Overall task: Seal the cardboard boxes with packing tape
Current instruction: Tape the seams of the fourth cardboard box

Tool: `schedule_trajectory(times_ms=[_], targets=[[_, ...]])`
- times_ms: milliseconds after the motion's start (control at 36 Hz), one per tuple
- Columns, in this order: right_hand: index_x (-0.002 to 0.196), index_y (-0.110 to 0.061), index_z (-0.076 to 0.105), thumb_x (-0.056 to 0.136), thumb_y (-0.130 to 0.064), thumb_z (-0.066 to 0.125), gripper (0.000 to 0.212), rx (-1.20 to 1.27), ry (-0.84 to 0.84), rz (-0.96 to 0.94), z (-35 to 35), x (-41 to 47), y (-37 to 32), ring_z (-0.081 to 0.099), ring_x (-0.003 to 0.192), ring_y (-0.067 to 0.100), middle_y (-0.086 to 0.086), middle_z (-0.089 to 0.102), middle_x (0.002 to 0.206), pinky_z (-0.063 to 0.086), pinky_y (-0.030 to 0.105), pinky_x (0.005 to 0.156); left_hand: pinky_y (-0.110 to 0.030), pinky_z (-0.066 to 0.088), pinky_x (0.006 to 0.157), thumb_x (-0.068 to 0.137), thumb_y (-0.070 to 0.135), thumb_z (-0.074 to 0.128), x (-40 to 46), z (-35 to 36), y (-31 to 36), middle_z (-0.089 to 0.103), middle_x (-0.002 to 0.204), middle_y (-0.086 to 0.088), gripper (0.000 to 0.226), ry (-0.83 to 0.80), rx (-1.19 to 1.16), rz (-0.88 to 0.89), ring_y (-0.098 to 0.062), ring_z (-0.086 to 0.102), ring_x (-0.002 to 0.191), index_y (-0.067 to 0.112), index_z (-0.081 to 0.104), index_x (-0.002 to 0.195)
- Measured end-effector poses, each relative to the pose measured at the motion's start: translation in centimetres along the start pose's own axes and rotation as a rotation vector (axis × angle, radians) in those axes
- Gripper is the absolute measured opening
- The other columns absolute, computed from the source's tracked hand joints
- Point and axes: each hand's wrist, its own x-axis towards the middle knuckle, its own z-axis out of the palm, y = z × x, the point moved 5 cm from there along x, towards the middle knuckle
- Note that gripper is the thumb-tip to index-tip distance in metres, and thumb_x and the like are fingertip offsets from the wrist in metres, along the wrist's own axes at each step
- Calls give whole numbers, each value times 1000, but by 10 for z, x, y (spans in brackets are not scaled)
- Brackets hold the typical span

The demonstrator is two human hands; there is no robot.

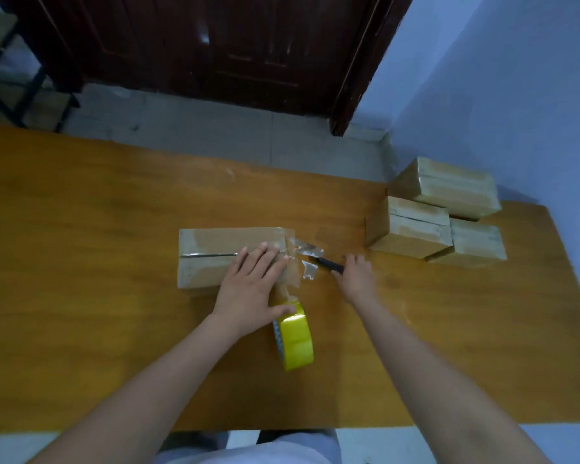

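A flat cardboard box [211, 249] lies mid-table with its top seam showing. My left hand [252, 283] presses flat on the box's right end, fingers straight over the seam. Clear tape [307, 252] hangs crumpled off that end and runs down to a yellow tape roll [295, 339] standing on edge near my left thumb. My right hand [357, 276] grips a black cutter [327, 264] whose tip points at the loose tape.
Three taped cardboard boxes [412, 229] are stacked at the table's right end by the blue wall. The wooden table [81, 262] stretches left. A dark door [215, 45] stands beyond the far edge, and a metal frame at far left.
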Motion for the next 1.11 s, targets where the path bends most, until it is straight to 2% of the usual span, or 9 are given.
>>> schedule_trajectory(times_ms=[167, 222, 306, 417, 556, 778, 944, 1056, 1111], targets=[[120, -11, 47, 96, -27, 49, 29, -117, 8, -109, 19, 12, 9, 36, 116, 34, 13, 39, 128, 39, 43, 90, -44, 18, 112, 71, 79, 33, 1, 0, 0, 46, 144, -5, 92, 29, 15, -3, -24, 31, 137, 17, 50, 137], [113, -8, 49, 99, -25, 45, 22, -37, 24, -147, 11, 7, 12, 46, 107, 35, 15, 49, 116, 39, 40, 78, -45, 18, 112, 71, 80, 33, 2, -1, 0, 45, 145, -5, 93, 31, 22, -5, -24, 32, 137, 16, 49, 137], [106, -7, 53, 99, -27, 46, 22, 136, 78, -276, -7, -14, 15, 58, 79, 32, 12, 61, 89, 36, 36, 55, -44, 16, 113, 70, 80, 33, 2, -1, 0, 45, 145, -6, 94, 40, 27, -5, -24, 30, 137, 16, 49, 137], [106, -17, 68, 91, -36, 55, 27, 201, 268, -535, -35, -59, 13, 64, 74, 17, -2, 69, 87, 47, 28, 54, -44, 15, 114, 71, 81, 34, 2, 0, 0, 44, 146, -6, 95, 23, 27, -14, -26, 30, 138, 15, 48, 139], [99, -23, 73, 89, -41, 48, 32, 36, 324, -763, -49, -93, -2, 61, 58, 13, -9, 65, 75, 38, 19, 41, -44, 13, 115, 72, 83, 32, 2, 1, -1, 41, 148, -6, 96, -20, 38, -29, -26, 30, 140, 16, 44, 141], [101, -23, 74, 78, -26, 75, 24, -91, 375, -876, -50, -101, -27, 59, 58, 16, -5, 59, 68, 34, 20, 40, -44, 16, 113, 72, 81, 31, 1, -3, 1, 45, 145, -6, 94, 1, 16, -25, -27, 36, 137, 16, 49, 137], [95, -20, 74, 72, -22, 82, 25, -165, 433, -864, -46, -98, -26, 60, 58, 17, -3, 59, 67, 32, 19, 40, -43, 14, 114, 72, 81, 30, 1, -2, 0, 44, 145, -6, 95, -12, 26, -19, -27, 34, 138, 16, 46, 139], [87, -20, 74, 69, -22, 84, 20, -219, 408, -588, -28, -78, 0, 59, 55, 19, -3, 58, 64, 26, 19, 40, -43, 13, 114, 71, 81, 33, 1, -3, 0, 46, 144, -6, 94, 6, 18, -6, -27, 34, 136, 16, 47, 138], [102, -20, 70, 85, -26, 69, 18, -222, 266, -394, -11, -66, 14, 62, 75, 22, 0, 63, 80, 35, 25, 47, -43, 13, 113, 71, 81, 33, 2, -3, 0, 46, 143, -6, 94, 14, 13, -8, -26, 33, 136, 16, 47, 137]])
